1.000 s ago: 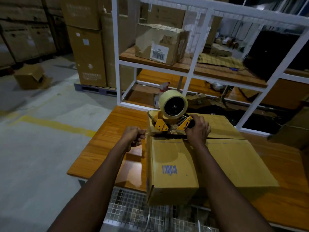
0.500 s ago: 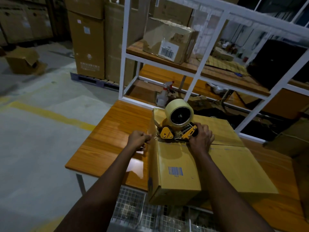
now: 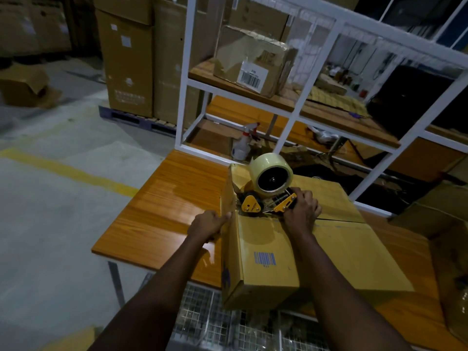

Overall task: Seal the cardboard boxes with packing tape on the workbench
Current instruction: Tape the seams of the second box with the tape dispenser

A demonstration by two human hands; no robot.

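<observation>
cardboard box [image 3: 266,249], lower centre on the table [image 3: 164,211]: likely light, flaps yielding; brace its left edge. your right hand [image 3: 301,214] has its fingers wrapped round the tape dispenser [image 3: 268,196] handle; left hand [image 3: 210,224] touches that edge, curl unclear.

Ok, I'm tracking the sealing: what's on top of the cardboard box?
A yellow tape dispenser with its tape roll rests on the cardboard box, gripped by the right hand. The flap seam beneath it is covered.

Warehouse, stacked cartons [image 3: 126,62] on pallet [image 3: 136,120], white shelving [image 3: 304,102]
</observation>
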